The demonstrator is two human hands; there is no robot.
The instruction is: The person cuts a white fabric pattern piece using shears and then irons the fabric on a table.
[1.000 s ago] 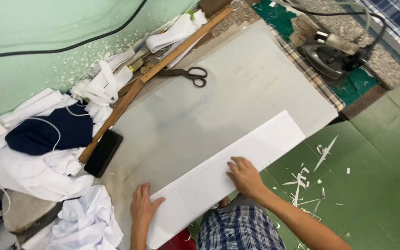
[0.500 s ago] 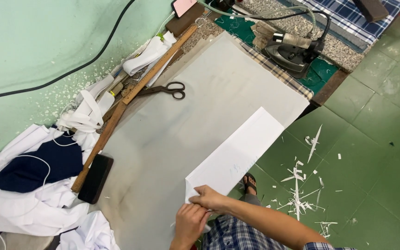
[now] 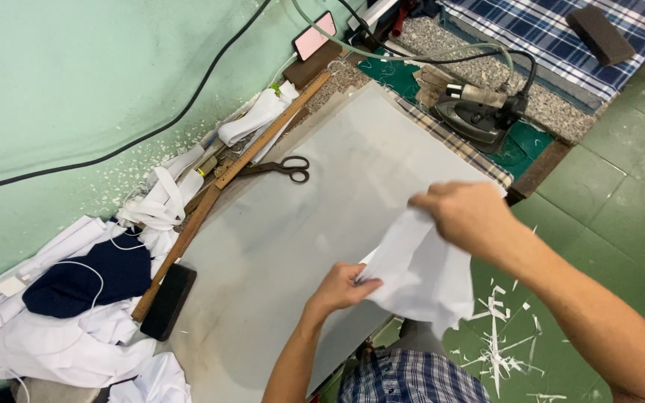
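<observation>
Both hands grip one limp white sheet of fabric [image 3: 423, 276] above the near edge of the pale grey worktop [image 3: 322, 194]: the left hand [image 3: 341, 287] pinches its lower corner shut, the right hand [image 3: 468, 216] is clamped on its upper edge. Its long axis runs diagonally between them, sagging toward the green tiled floor [image 3: 606, 201]. Bare worktop lies leftward, up to the black-handled scissors [image 3: 285, 169] and long wooden ruler [image 3: 225, 183].

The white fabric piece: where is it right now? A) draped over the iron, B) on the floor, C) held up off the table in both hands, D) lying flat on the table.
C: the left hand and right hand both grip the white fabric piece, lifted at the table edge.
</observation>
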